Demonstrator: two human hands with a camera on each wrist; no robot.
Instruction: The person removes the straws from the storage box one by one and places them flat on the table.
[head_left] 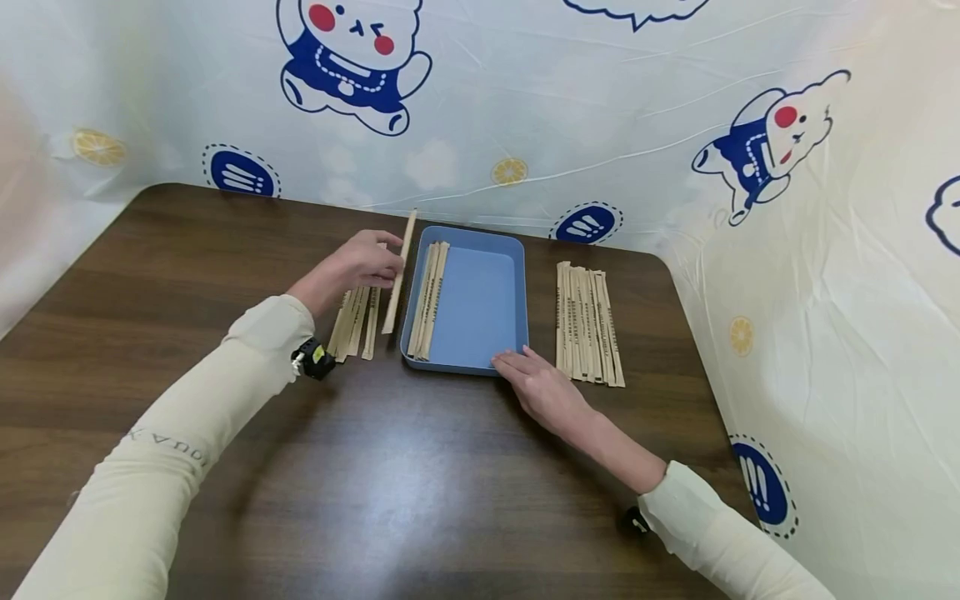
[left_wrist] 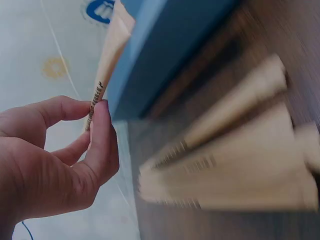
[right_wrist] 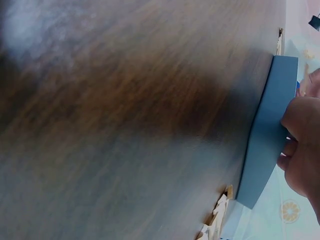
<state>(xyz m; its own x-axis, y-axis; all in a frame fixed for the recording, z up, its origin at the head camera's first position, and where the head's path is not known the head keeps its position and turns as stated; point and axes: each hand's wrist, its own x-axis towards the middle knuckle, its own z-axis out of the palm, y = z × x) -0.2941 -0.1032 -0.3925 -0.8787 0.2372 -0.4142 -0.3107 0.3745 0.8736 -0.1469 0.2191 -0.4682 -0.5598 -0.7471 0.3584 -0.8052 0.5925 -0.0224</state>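
In the head view, my left hand (head_left: 372, 260) pinches a paper-wrapped pack of chopsticks (head_left: 400, 271) between thumb and fingertips, raised beside the left wall of a blue tray (head_left: 480, 367). Dark print shows along the wrapper (left_wrist: 105, 65) in the left wrist view. Beneath this hand lies a loose group of similar packs (head_left: 352, 325), partly hidden by it. Several more packs (head_left: 429, 300) lie lengthwise along the tray's left side. At the tray's near right corner, my right hand (head_left: 543, 390) holds the rim, its fingers bent at the outer wall (right_wrist: 272, 125) in the right wrist view.
To the right of the tray, a row of wrapped packs (head_left: 587, 325) lies on the dark wooden table (head_left: 360, 475). A printed curtain (head_left: 480, 108) hangs behind the table's far edge and along its right side.
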